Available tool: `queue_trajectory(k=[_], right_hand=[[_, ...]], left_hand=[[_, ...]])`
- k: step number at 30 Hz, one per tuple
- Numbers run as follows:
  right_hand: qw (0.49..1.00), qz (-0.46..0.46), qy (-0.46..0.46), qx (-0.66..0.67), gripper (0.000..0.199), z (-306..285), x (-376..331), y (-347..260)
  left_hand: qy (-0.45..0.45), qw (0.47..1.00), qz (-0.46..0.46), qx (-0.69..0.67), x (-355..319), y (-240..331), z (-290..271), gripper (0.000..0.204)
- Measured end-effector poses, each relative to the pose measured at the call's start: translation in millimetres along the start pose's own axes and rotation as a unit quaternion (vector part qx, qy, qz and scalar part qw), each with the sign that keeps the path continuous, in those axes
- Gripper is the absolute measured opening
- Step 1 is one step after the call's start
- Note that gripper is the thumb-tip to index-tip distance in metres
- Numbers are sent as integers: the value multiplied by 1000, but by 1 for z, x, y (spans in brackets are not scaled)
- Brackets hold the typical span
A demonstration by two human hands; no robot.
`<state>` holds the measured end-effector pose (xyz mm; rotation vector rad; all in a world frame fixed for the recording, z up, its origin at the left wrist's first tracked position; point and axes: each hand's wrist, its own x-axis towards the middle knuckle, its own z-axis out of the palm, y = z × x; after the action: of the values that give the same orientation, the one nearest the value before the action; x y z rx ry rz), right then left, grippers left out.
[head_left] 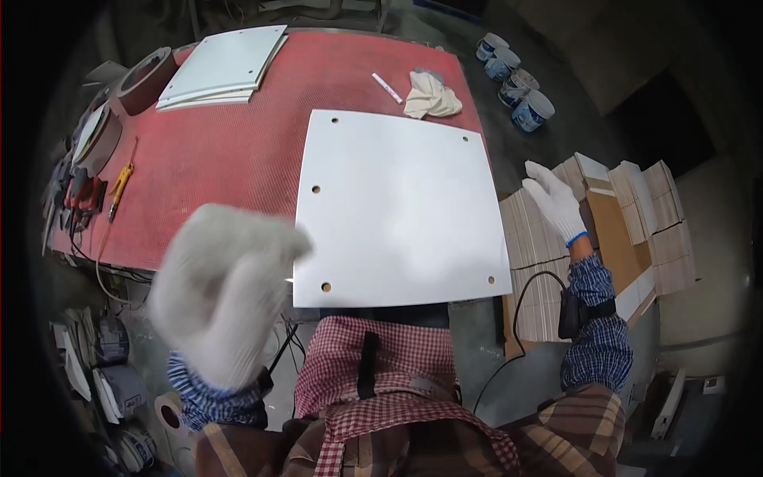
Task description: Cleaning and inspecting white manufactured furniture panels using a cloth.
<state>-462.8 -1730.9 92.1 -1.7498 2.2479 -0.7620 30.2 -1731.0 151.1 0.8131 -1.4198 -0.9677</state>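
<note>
The left hand [222, 290], in a white knit glove, is raised close to the camera and blurred; its fingers curl loosely and whether it touches the white panel [401, 211] just to its right cannot be told. That square panel lies on the red table [222, 143], with 5 small holes visible near its edges. The right hand [554, 199], also gloved, is spread open, holding nothing, above stacked cardboard pieces [532, 238] right of the panel. Beyond this hand stand 4 tins with blue-and-white labels [515, 79]. Far from the left hand lie a stack of white panels [226, 63], 1 white marker [388, 87] and 1 crumpled cloth [431, 97].
</note>
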Motion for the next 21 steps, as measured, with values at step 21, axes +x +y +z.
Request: queue_trajectory(k=[21], right_hand=[[929,-85,-166,-320,71,234,319,-28]], left_hand=[[-176,872,-270,368,16,-147,31,84]])
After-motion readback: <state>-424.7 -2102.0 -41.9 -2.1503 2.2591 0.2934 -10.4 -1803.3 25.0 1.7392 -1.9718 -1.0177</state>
